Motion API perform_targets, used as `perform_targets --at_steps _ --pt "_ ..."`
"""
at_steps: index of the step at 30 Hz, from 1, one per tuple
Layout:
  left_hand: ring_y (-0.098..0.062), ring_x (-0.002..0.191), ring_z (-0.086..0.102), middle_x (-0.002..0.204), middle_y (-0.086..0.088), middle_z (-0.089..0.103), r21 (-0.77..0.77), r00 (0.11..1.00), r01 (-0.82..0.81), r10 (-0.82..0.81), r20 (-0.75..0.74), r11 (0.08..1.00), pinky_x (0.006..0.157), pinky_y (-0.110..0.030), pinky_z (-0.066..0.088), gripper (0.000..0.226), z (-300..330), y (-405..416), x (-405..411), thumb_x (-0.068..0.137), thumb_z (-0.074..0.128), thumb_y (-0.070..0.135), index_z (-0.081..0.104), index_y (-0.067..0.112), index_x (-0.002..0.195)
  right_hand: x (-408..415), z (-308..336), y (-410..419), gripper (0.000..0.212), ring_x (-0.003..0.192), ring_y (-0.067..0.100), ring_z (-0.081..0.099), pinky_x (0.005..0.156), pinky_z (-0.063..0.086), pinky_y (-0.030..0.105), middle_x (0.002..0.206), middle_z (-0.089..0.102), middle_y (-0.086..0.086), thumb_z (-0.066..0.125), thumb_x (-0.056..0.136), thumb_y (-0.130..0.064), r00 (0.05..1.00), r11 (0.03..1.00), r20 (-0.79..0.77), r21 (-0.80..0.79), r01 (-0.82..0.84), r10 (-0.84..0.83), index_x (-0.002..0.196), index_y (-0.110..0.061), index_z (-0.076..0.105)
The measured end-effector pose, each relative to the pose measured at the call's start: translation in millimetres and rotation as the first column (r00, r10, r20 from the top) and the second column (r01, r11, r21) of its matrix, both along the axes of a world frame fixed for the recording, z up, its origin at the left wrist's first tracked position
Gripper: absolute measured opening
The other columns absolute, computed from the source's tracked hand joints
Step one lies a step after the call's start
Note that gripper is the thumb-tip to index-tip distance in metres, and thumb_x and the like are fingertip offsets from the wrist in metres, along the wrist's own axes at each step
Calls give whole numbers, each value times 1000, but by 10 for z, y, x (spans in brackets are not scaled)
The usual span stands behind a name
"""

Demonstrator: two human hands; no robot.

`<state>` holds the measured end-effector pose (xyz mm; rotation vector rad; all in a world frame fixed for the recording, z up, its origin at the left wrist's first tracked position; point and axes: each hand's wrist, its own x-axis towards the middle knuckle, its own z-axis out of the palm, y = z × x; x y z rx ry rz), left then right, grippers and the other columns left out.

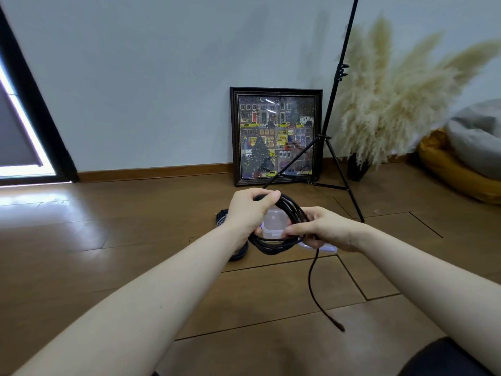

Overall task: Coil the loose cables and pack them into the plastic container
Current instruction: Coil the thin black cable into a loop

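Left hand (248, 213) and right hand (322, 230) each grip the nearly wound cable (279, 241); its tail hangs toward 6 o'clock; container (273, 222) beyond holds nothing visible; further cables (222, 217) at 9 o'clock remain.

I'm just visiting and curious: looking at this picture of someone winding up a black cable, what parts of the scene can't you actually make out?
Head view only:
- Plastic container: mostly hidden by the coiled cable and both hands; contents unclear.
- Container lid: only an edge shows beneath the right hand.
- Other cables on the floor: largely behind the left hand and forearm; number unclear.
- Loose cable end: blurred, plug type unreadable.
- Light stand: top cut off by the frame edge.
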<state>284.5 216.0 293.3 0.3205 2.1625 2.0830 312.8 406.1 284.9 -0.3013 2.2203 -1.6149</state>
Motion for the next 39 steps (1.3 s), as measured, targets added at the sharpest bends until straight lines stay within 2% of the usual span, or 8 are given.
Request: perform_targets --at_steps 6,13,19,25,27,30,34,39 --pt "-5 27 40 80 9 68 -121 973 -211 197 -117 970 34 -18 33 19 -55 -45 -56 90 72 33 77 17 100 -22 11 -119 9 46 13 39 44 25 22 66 60 -9 57 96 -9 998 999 -61 48 14 -11 92 -13 50" --pt "-12 30 41 51 14 57 -30 981 -189 188 -55 981 39 -21 37 14 -61 -107 -80 90 73 27 76 18 99 -29 -16 -176 4 46 9 41 45 32 23 62 61 -14 52 100 -13 988 993 -133 82 90 -79 104 -12 50" --pt "-10 36 49 71 10 57 -33 960 -65 54 -274 997 44 -26 46 19 -23 -34 15 100 58 18 68 22 116 -19 29 -212 10 48 12 35 44 30 21 87 52 16 45 102 -8 945 954 -168 61 295 -282 100 -16 51" --pt "-16 47 58 51 10 60 42 959 -78 87 -271 996 62 -42 58 17 -48 -10 36 101 56 20 69 27 111 -9 41 -279 7 49 13 33 44 29 20 83 53 17 43 102 -7 940 950 -174 57 308 -294 105 -11 49" --pt "-15 52 59 52 10 59 71 959 -86 102 -264 994 65 -38 57 17 -57 -10 30 100 58 19 70 26 109 2 28 -299 9 46 12 33 42 29 19 79 58 10 43 102 -6 942 956 -181 33 293 -283 103 -13 49" --pt "-10 57 61 54 10 58 90 961 -98 117 -250 991 59 -26 54 17 -55 -11 38 100 57 17 70 25 106 0 -4 -310 14 45 11 34 42 30 19 71 60 1 44 102 -5 944 960 -182 6 280 -275 99 -18 50" --pt "-14 52 58 66 -2 53 131 985 -44 65 -162 990 41 -33 53 18 -40 -20 58 103 52 18 69 26 105 -18 -28 -298 12 52 10 40 47 34 20 68 62 -5 49 101 -9 950 967 -199 38 252 -240 102 -21 52" --pt "-16 39 49 61 6 52 6 968 -93 92 -235 996 33 -22 38 21 -49 -14 44 105 46 22 67 24 106 -21 -51 -301 12 52 5 46 49 37 21 65 65 -9 51 100 -12 956 974 -228 85 210 -186 103 -24 50"
